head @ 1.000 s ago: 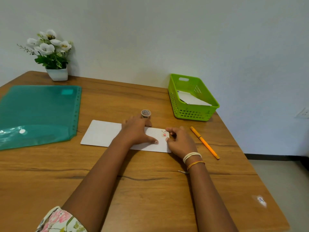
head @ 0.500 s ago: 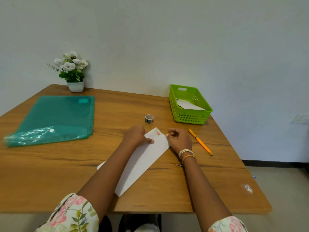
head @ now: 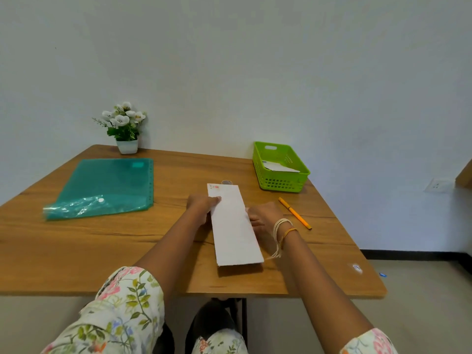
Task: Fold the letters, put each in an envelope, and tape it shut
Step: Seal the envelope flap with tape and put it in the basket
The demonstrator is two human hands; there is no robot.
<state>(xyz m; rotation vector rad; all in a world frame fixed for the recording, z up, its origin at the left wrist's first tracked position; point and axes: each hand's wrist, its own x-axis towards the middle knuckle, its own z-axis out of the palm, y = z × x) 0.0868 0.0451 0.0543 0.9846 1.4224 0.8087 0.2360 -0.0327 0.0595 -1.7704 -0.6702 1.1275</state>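
- I hold the long white paper envelope [head: 235,226] with both hands, lengthwise, pointing from the near edge of the wooden counter [head: 127,241] toward the far edge; a small taped or stickered patch sits at its far end.
- My left hand [head: 201,205] grips its left long edge, fingers closed on the paper with the thumb on top.
- My right hand [head: 263,217] pinches the right long edge, fingers curled shut on it.
- I judge this envelope already sealed, so the step in hand is setting it aside.
- The next move probably calls for carrying it to the green plastic basket [head: 281,178] at the far right corner, where white paper already lies, without creasing it.
- A small roll of tape [head: 226,182] peeks out just beyond the envelope's far end.
- An orange pencil [head: 295,213] lies near the right edge, beside my right hand.
- A translucent teal plastic folder [head: 102,187] lies toward the left side; whether more letters wait inside I cannot tell.
- A white pot of white artificial flowers [head: 126,129] stands at the far edge against a plain pale wall [head: 255,72].
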